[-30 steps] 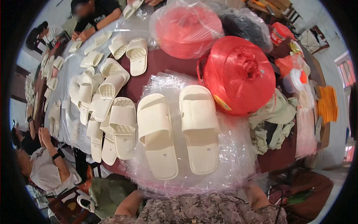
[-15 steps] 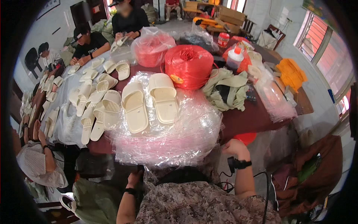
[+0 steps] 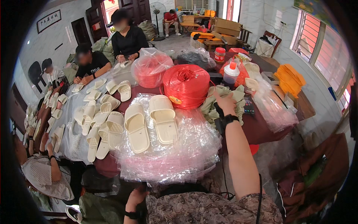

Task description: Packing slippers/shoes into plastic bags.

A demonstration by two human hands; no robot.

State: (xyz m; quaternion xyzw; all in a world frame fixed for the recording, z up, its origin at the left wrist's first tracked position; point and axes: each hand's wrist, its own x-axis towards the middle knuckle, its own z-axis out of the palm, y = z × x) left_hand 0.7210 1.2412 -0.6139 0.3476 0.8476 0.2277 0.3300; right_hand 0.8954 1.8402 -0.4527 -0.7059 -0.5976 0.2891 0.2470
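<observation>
"Cream slide slippers (image 3: 163, 128), one pair: where entered?"

"Side by side, heel ends nearest the wearer, upon a stack of clear plastic bags (image 3: 171, 164) at the near side of the maroon table (image 3: 266, 128)."

"Right hand (image 3: 226, 102)?"

"Stretched out over rumpled pale green cloth (image 3: 210, 111), near a roll of red plastic twine (image 3: 186, 87). Fingers loosely extended, nothing seen in the grasp; contact with the cloth cannot be told."

"Left hand (image 3: 138, 195)?"

"Low, near the front edge of the bag stack; dim. How far open, and whether holding anything, cannot be told."

"Further items?"

"Translucent bottle (image 3: 229, 77), red cap, beyond the cloth. Loose slippers (image 3: 115, 125), cream, quilted insoles, left of the pair."
</observation>
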